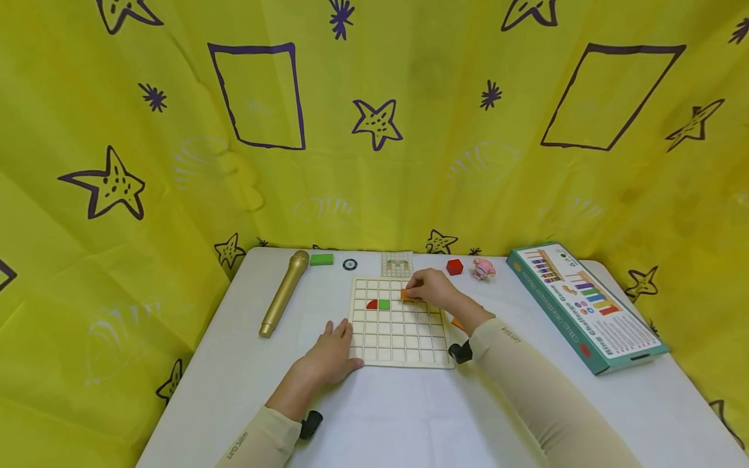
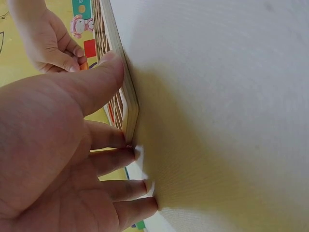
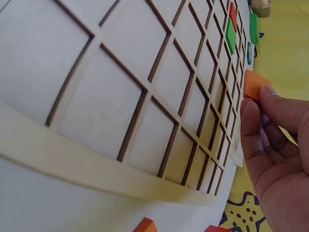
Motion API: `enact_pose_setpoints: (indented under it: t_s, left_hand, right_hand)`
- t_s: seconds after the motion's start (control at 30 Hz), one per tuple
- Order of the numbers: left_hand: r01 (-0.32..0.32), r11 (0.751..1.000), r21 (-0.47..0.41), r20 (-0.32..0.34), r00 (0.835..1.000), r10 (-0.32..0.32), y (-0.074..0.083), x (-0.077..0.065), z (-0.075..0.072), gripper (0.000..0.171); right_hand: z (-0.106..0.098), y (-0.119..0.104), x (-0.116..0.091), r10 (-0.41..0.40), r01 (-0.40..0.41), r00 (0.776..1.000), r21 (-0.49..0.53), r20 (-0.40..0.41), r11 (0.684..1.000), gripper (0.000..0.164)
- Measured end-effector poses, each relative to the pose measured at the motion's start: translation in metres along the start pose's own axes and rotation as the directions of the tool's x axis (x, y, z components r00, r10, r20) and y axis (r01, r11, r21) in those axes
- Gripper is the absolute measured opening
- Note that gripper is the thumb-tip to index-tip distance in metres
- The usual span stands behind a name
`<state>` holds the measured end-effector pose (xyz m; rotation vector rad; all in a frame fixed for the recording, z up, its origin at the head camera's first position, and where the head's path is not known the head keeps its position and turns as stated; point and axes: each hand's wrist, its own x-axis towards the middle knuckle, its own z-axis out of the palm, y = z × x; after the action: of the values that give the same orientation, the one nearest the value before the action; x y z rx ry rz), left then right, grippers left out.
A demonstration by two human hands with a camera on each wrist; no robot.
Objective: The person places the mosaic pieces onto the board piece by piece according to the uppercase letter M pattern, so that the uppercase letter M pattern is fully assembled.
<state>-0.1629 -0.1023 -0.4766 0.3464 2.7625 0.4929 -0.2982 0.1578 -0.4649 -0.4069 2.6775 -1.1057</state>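
Note:
A wooden grid board (image 1: 403, 359) lies flat on the table. In its upper left cells sit a red quarter-round piece (image 1: 372, 304) and, right beside it, a green square piece (image 1: 384, 304). My right hand (image 1: 433, 287) is over the board's far right part, pinching an orange square block (image 3: 257, 86) between thumb and fingers. The block is tilted in the right wrist view. At the board's near left corner is my left hand (image 1: 329, 356), fingers extended along the left edge. Its thumb (image 2: 104, 79) touches the near edge.
Along the back are a gold microphone (image 1: 284, 296), a green block (image 1: 322, 260), a black-and-white ring (image 1: 350, 264), a pattern card (image 1: 397, 264), a red block (image 1: 454, 266) and a pink figurine (image 1: 484, 269). Another orange piece (image 3: 146, 226) lies right of the board. A game box (image 1: 585, 309) lies farther right.

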Motion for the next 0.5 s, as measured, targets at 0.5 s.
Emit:
enact_pose_setpoints:
  t_s: [0.5]
  left_hand:
    - [-0.017,0.999,0.036,-0.008,1.0,0.018,-0.003,0.004,0.004,0.084]
  right_hand:
    - [0.016,-0.001,0.005,0.041,-0.043,0.998,0.037,0.055,0.998,0.007]
